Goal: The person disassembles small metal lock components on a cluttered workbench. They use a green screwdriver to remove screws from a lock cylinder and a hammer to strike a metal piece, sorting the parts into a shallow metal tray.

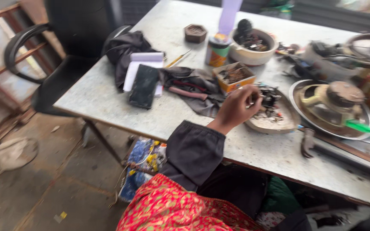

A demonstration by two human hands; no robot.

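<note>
My left hand (236, 108) reaches out from a dark sleeve over a grey table (108, 102). Its fingers are curled at the near edge of a shallow oval dish (275, 124) that holds small dark metal parts. Motion blur hides whether a part is pinched between the fingers. Just beyond the hand stand a small orange box of screws (235, 77) and a crumpled dark cloth (193, 85). My right hand is out of the picture.
Right of the dish lies a round metal pan with a motor part (332, 105), a green-handled tool (367, 128) and pliers (307, 143). Further back are a white bowl of parts (253, 49) and a can (217, 50). A black case on a white pad (143, 85) and a black chair (61, 55) are at the left.
</note>
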